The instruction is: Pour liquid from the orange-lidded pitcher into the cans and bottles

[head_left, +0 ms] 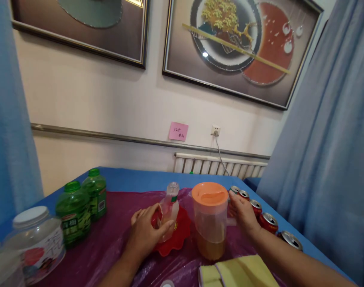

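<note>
A clear bottle (173,199) with a green and red label stands on a red scalloped mat (183,233). My left hand (148,229) is closed round its lower part, thumb in front; pale contents show inside. Just to the right is a translucent plastic pitcher (210,223) with an orange lid (210,194), holding brownish liquid in its lower part. My right hand (243,211) is at the pitcher's handle, fingers curled round its upper part; the lower handle shows beneath them. The pitcher looks upright, apart from the bottle.
Green bottles (74,215) and a white-lidded jar (40,247) stand on the left. Several red cans (268,223) line the right. A folded yellow cloth (240,273) and a white cap (167,283) lie in front. Purple plastic sheeting (119,215) covers the blue table (124,179).
</note>
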A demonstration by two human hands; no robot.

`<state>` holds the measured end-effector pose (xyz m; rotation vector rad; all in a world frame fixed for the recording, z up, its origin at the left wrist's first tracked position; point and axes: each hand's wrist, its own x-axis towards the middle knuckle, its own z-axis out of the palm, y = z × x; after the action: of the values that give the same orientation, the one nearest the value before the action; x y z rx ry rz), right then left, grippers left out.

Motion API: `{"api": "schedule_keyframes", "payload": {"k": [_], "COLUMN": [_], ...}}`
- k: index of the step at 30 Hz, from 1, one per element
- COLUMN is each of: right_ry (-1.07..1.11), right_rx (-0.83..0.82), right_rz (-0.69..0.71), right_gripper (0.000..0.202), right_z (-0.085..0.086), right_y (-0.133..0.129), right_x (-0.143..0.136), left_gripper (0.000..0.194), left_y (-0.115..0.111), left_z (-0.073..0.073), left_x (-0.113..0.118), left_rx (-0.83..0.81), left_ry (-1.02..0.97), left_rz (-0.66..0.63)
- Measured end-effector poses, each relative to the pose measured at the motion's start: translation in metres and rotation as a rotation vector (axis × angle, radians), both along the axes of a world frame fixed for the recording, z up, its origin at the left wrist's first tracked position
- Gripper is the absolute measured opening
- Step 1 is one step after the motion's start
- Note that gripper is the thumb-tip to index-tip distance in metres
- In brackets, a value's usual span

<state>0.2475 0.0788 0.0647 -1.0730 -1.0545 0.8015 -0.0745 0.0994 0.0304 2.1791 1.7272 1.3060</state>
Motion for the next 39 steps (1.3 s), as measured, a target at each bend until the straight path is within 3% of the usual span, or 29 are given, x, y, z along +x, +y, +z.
{"api": "schedule_keyframes", "payload": {"k": [4,10,15,22,28,39], "right_ry": [-0.002,-0.281,-0.407,-0.548,-0.681,-0.888], "right_rx": [-0.024,0.042,0.074,0.08,0.091,0.108], "right_rz": [0.034,0.02,0.025,0.037,0.041,0.013], "right_gripper": [0.061,0.065,0.062,0.062,0.061,0.063], "right_z": [0.04,0.106,0.137,0.154,0.159,0.168], "right_y": [0.019,0.04,0.053,0.058,0.059,0.062], "right_x": [0.008,0.013,0.005,-0.011,-0.018,-0.022], "left_gripper": [0.046,0.035,0.03,0.035,0.025,0.037], "left_y": [-0.002,-0.007,-0.012,-0.015,-0.021,-0.017], "left_z": [0.0,-0.001,0.001,0.006,0.012,0.004], "left_x": [0.001,0.002,0.003,0.004,0.007,0.006], "left_rx": [-0.001,-0.02,-0.036,-0.066,-0.105,-0.095], "left_ry": [-0.01,-0.011,0.001,-0.047,-0.059,-0.048], "left_rz": [0.015,-0.021,-0.055,-0.062,-0.095,-0.081]}}
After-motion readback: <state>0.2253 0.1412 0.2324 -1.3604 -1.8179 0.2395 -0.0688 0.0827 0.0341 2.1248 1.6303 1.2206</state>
